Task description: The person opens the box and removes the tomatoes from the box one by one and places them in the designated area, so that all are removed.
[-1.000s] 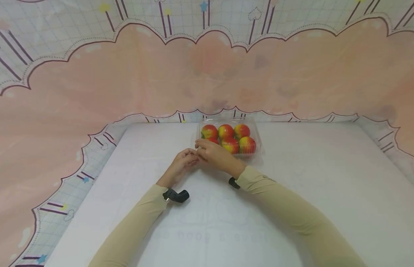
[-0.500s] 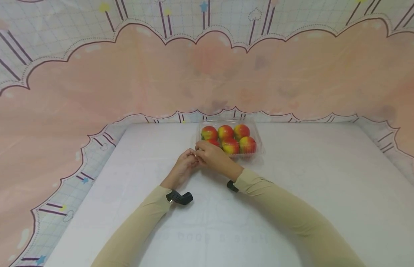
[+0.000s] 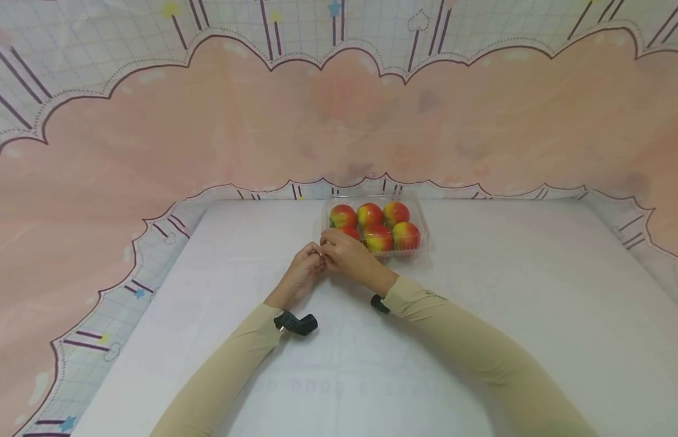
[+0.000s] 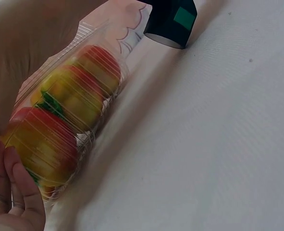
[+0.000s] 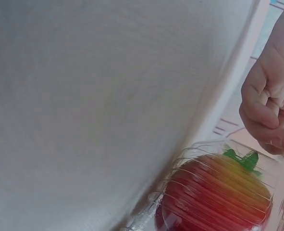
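Observation:
A clear plastic clamshell box (image 3: 424,233) holds several red-and-yellow fruits (image 3: 396,214) with green leaves, set in two rows, near the table's far edge. My left hand (image 3: 300,271) is at the box's front left corner with curled fingers, thumb and fingertips pinched together there. Against it, my right hand (image 3: 357,258) bends its fingers over the same corner and covers part of a front fruit. In the left wrist view, the left fingertips (image 4: 18,168) meet the box corner beside the right hand (image 4: 21,57). The exact edge pinched is hidden.
The white table (image 3: 513,291) stretches around the box. A patterned peach curtain (image 3: 481,121) hangs close behind it and along the sides. Black wrist cameras (image 3: 297,323) stick out from both beige sleeves (image 3: 459,328).
Both hands have drawn slightly closer together at the box corner, with the left forearm shifting a little to the right. The box and its fruits have stayed almost in place.

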Action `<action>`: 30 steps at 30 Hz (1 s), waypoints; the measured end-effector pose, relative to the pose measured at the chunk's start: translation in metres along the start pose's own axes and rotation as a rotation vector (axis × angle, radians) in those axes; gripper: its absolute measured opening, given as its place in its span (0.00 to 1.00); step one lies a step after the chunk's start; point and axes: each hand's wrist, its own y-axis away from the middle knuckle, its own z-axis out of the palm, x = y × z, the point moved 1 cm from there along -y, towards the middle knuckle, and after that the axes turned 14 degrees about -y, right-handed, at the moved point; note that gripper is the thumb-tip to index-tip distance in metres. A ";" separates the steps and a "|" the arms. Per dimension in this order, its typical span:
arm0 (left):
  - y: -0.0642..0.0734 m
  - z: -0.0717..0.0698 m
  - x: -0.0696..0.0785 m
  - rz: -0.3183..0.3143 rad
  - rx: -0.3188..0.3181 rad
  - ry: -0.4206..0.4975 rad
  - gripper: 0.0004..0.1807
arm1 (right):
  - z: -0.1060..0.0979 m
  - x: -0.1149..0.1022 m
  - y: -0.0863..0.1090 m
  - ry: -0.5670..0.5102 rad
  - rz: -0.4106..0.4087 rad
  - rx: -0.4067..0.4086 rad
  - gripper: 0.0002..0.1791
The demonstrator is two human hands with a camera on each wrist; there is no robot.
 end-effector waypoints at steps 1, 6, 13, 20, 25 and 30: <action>0.000 0.000 0.000 -0.002 -0.001 0.004 0.15 | 0.000 0.000 0.000 0.001 0.001 0.002 0.03; -0.002 0.003 -0.001 -0.007 -0.012 0.040 0.15 | 0.001 0.000 0.002 -0.006 0.008 0.006 0.04; -0.002 0.006 0.000 -0.011 -0.005 0.084 0.16 | 0.004 0.002 0.002 0.014 0.005 0.021 0.05; 0.000 0.009 0.002 -0.021 0.000 0.171 0.16 | 0.006 0.002 0.002 0.006 0.003 0.035 0.05; 0.000 0.011 0.001 -0.041 0.010 0.246 0.16 | 0.006 0.002 0.003 -0.016 0.013 0.042 0.05; 0.001 0.012 0.000 -0.061 -0.004 0.290 0.17 | 0.005 0.002 0.002 -0.050 0.020 0.053 0.04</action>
